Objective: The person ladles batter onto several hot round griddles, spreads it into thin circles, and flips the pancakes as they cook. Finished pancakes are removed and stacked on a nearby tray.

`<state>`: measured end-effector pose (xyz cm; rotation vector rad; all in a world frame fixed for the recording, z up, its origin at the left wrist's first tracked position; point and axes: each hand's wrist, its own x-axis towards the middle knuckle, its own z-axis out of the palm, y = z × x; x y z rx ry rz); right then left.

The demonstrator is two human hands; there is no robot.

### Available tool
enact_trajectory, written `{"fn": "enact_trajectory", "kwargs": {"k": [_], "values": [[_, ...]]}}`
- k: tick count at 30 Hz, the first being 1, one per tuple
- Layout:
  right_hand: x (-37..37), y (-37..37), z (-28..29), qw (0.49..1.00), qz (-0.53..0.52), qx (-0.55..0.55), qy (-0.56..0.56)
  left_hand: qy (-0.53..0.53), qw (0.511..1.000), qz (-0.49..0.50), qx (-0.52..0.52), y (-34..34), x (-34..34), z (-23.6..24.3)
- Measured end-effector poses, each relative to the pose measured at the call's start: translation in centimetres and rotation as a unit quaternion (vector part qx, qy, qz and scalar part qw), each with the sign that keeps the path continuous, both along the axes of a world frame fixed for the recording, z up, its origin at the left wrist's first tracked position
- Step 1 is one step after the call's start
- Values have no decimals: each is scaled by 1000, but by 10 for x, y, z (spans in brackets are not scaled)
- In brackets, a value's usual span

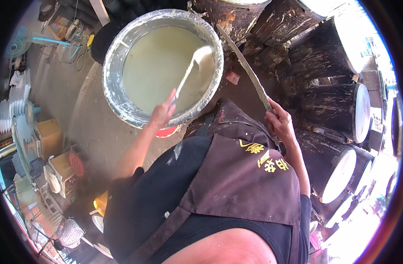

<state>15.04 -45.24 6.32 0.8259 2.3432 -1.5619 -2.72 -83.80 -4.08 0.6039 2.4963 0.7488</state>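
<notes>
My left hand (164, 112) grips the thin handle of a scoop-like tool (199, 57), its broad pale end over or in the cloudy, pale liquid of a large coated tub (113, 61). My right hand (278, 119) holds a long, narrow, flat stick (247, 66), crusted with pale residue, which slants up to the right of the tub, outside its rim.
Large dark barrels with pale tops (325, 110) line the right side. A red packet (232, 78) lies beyond the stick. At left are a fan (17, 42), cables, stacked pale pieces (3, 114), boxes (49, 136) and, at lower left, a person in patterned clothing (71, 233).
</notes>
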Motion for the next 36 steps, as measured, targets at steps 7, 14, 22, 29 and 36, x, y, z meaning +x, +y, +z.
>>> {"fn": "enact_trajectory", "kwargs": {"k": [7, 14, 22, 29, 36], "values": [[16, 1, -1, 995, 77, 69, -7, -428, 849, 218, 222, 45, 21, -26], [24, 18, -25, 973, 215, 84, -8, -673, 353, 328, 560, 73, 75, 44], [34, 57, -6, 931, 246, 59, 262, -557, 349, 220, 721, 97, 126, 171], [41, 81, 46, 930, 133, -270, 209, -260, 634, 147, 714, 127, 142, 247], [3, 78, 43, 923, 309, -212, 84, -306, 603, 304, 671, 161, 138, 228]]}}
